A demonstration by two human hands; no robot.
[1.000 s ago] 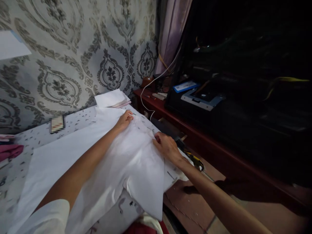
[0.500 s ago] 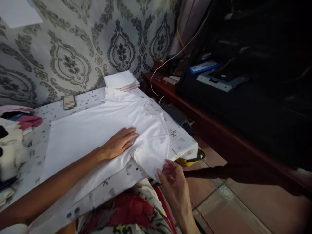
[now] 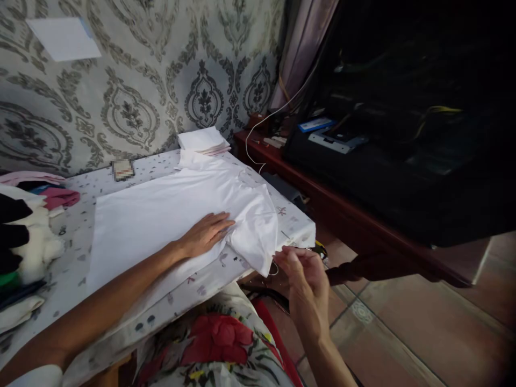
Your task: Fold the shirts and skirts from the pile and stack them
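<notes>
A white shirt [image 3: 161,215] lies spread on a patterned white table cover, its neckline and sleeves toward the right. My left hand [image 3: 207,232] rests flat on the shirt near its middle, fingers stretched out and holding nothing. Beyond the table's right corner, my right hand [image 3: 304,274] has its fingertips pinched together at the edge of the near sleeve [image 3: 258,244]. A thin pale loop hangs just beneath those fingertips.
Folded white cloths [image 3: 203,141] are stacked by the wall. Mixed clothes [image 3: 34,231] lie in a pile at the left. A dark red wooden table [image 3: 346,215] bearing a large black object [image 3: 403,161] stands at the right. A small blurred item [image 3: 123,169] sits at the back.
My right hand has moved right and slightly up, closing from a looser curl into a pinch. The near sleeve lies flatter. My left hand stays on the shirt, while the whole view has shifted.
</notes>
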